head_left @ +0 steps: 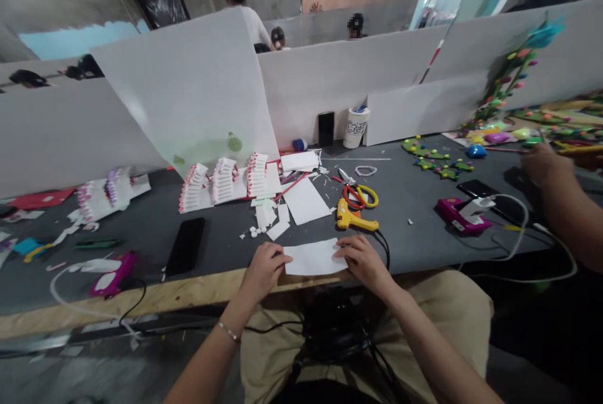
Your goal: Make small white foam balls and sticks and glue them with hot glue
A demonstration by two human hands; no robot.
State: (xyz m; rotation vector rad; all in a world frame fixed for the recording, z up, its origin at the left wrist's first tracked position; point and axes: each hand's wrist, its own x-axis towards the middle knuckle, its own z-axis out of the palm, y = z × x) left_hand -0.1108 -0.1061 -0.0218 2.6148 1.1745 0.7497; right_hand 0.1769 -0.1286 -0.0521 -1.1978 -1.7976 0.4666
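Note:
A white paper strip (315,257) is held level at the table's front edge. My left hand (264,269) pinches its left end, and my right hand (365,261) grips the right end between thumb and fingers. Just beyond the strip lie white paper scraps (279,230) and a larger white sheet (307,201). A yellow glue gun (353,218) rests beyond my right hand, with yellow-and-red-handled scissors (360,195) behind it.
Fanned rows of white pieces with pink tips (194,189) stand left of centre. A black phone (186,245) and a magenta power block (114,275) lie at left, another magenta block (463,215) at right. Another person's hand (541,162) works at far right.

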